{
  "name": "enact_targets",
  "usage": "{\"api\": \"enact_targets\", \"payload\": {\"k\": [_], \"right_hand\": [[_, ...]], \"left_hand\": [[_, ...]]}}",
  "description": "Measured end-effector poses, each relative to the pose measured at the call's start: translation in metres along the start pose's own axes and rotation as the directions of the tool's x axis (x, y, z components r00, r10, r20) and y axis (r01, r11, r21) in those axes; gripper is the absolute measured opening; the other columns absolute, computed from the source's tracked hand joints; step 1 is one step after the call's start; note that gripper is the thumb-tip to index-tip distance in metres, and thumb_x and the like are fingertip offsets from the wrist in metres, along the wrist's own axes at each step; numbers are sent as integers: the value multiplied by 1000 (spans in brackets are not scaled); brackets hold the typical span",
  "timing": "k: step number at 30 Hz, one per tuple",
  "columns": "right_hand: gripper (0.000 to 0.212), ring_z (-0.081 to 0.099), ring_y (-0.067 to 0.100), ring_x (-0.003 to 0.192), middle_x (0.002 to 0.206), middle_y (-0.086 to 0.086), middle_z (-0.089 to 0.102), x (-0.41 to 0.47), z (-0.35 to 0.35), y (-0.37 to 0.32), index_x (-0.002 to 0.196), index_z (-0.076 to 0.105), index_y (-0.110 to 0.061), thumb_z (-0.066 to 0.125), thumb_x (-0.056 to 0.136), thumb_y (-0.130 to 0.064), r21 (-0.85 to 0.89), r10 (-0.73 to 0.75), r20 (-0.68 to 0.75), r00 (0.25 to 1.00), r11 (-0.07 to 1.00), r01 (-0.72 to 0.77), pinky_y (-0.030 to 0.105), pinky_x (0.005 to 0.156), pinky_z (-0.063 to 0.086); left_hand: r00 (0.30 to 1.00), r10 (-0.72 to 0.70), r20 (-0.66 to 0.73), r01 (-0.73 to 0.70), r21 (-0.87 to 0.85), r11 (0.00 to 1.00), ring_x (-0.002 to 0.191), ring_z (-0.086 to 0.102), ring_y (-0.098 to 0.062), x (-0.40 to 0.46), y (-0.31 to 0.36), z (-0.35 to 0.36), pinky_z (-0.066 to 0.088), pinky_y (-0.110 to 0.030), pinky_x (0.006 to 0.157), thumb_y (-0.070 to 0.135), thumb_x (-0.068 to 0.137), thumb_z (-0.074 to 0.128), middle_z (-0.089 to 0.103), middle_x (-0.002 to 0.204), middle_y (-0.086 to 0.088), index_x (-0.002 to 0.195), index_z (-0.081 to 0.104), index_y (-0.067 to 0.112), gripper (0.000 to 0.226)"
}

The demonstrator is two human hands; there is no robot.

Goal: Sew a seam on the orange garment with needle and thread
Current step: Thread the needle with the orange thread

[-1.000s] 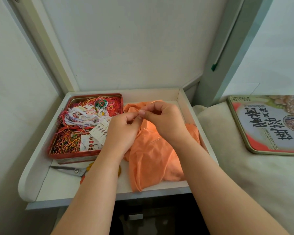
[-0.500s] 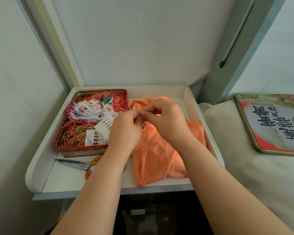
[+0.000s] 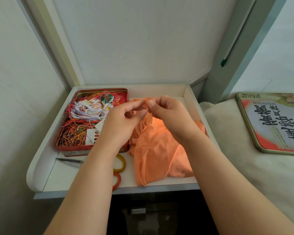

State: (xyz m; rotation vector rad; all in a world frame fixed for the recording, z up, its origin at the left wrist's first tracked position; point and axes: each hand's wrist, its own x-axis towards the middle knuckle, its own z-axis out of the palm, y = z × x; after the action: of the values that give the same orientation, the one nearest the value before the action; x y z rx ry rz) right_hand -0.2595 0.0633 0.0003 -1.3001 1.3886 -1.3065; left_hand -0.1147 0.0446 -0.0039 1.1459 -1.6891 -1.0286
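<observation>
Head view: both hands are working over the crumpled orange cloth garment [image 3: 158, 150] lying on the white tabletop [image 3: 85, 177]. The left hand [image 3: 121, 123] and right hand [image 3: 170, 116] are pinching its raised edge. A thin steel needle [image 3: 163, 135] is lying on the fabric. The rectangular printed tin lid [image 3: 271, 122] is showing Chinese characters.

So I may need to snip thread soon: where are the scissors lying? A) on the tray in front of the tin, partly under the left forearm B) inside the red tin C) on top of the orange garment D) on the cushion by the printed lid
A: the scissors lie on the white tray in front of the red tin, their blades and handles showing either side of the left forearm.
</observation>
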Motion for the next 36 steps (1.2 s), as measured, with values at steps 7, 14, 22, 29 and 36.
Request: {"api": "enact_targets", "payload": {"k": [7, 14, 22, 29, 36], "right_hand": [[22, 56, 20, 90, 91, 13, 60, -1, -9, -2, 104, 65, 7, 58, 94, -12, 135, 110, 241, 964, 980, -146, 31, 88, 45], [14, 65, 12, 81, 85, 8, 62, -2, -12, -5, 87, 64, -5, 53, 95, -8, 245, 101, 362, 927, 949, -199, 29, 92, 51], [22, 62, 12, 67, 81, 6, 63, -3, -18, -8, 106, 61, 9, 54, 95, -8, 261, 143, 419, 897, 927, -270, 26, 77, 56], [14, 40, 6, 51, 75, -4, 67, -8, -12, -15, 90, 65, -8, 59, 94, -19, 183, 224, 328, 918, 938, -295, 19, 45, 46], [25, 32, 6, 47, 64, -1, 53, -6, -14, -15, 96, 68, 2, 70, 86, -21, 16, 220, 156, 963, 974, -225, 18, 43, 25]], "left_hand": [[994, -84, 66, 100, -322, 941, 106, 65, -5, -2, 6, -4, 49, -21, 95, 18, 81, 69, 73, 107, 3, 105, 73, 21, 24], [984, -103, 145, 159, -454, 877, 104, 64, -13, -2, 2, -5, 45, -29, 95, 25, 69, 71, 75, 99, 0, 94, 77, 22, 25], [982, -63, 177, 150, -534, 832, 66, 62, -3, -4, 7, 2, 48, -16, 63, 18, 72, 64, 71, 72, 8, 67, 78, 22, 15], [996, -76, 40, 86, -460, 884, 67, 59, -3, 1, -3, 4, 44, -17, 72, 24, 84, 66, 66, 72, 4, 81, 69, 15, 10], [980, -142, -141, 81, -368, 926, 54, 47, 4, 7, -11, 3, 39, -12, 59, 17, 94, 60, 58, 62, 19, 85, 65, 21, 10]]}}
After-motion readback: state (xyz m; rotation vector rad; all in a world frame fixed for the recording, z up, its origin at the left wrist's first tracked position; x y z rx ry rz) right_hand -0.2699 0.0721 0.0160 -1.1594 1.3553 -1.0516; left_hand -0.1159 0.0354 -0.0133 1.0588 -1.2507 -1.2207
